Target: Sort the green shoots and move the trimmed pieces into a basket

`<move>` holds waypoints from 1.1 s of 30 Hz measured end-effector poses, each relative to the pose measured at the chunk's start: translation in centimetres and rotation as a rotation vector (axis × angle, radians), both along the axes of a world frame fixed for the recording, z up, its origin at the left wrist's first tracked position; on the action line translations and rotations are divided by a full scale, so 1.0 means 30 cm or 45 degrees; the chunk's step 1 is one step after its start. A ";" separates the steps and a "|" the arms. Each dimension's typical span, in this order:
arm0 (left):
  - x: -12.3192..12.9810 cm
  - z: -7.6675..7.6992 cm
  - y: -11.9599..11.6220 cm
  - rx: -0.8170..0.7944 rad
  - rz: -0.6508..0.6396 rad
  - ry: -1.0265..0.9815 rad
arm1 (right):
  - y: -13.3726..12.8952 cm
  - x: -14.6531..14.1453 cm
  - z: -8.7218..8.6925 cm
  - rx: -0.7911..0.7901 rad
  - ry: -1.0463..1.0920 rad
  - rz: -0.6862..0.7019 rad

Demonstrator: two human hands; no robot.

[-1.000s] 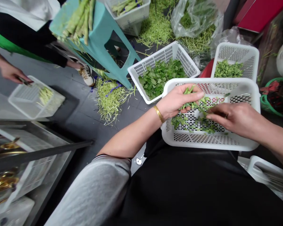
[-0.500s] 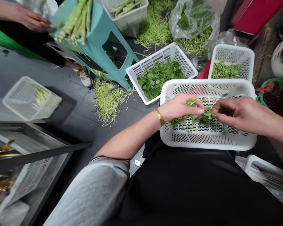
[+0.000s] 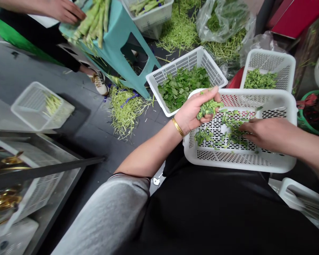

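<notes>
My left hand (image 3: 198,111) is closed around small broccoli florets (image 3: 208,108), palm turned up, over the left end of a white perforated basket (image 3: 255,164). A gold bracelet (image 3: 177,126) circles that wrist. Inside the basket my right hand (image 3: 268,134) reaches down with its fingers bent together among loose green stems and leaf bits (image 3: 231,124). Whatever its fingertips hold is hidden. Another small clump of green florets (image 3: 203,135) lies in the basket below my left hand.
Beyond my basket stand a basket of green leaves (image 3: 184,83) and one of small green pieces (image 3: 262,78). A co-worker's hand (image 3: 66,12) is at the stalks (image 3: 95,21) on a teal stool (image 3: 117,46). Peelings (image 3: 126,109) litter the floor. A metal rack (image 3: 66,170) stands at left.
My left hand has turned palm up and lifted slightly, showing the florets. My right hand has parted from it and lowered into the basket. The co-worker's hand has moved right, to the stalks.
</notes>
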State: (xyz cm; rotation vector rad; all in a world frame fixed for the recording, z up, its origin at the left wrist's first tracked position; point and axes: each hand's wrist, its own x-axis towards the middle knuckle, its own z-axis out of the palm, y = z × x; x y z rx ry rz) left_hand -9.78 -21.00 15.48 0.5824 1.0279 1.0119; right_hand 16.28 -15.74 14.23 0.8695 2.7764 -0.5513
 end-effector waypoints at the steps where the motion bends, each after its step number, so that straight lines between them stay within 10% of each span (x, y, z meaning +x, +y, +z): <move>1: 0.000 -0.001 0.002 0.004 0.010 -0.016 | -0.020 -0.041 -0.012 0.066 -0.053 0.046; 6: 0.005 0.016 -0.008 0.020 -0.020 0.012 | -0.107 -0.286 -0.039 -0.017 -0.179 0.207; 11: -0.011 0.027 -0.022 -0.016 -0.150 0.083 | -0.029 -0.246 -0.046 -0.140 -0.204 0.205; 18: 0.016 0.025 -0.009 -0.035 -0.220 0.156 | 0.028 -0.157 0.106 -0.361 0.510 -0.305; 24: 0.013 0.021 -0.016 -0.013 -0.072 0.221 | -0.026 -0.205 0.033 -0.896 0.765 -0.578; 33: 0.012 0.053 -0.016 -0.035 0.185 0.324 | -0.067 -0.246 -0.026 -0.272 0.078 -0.183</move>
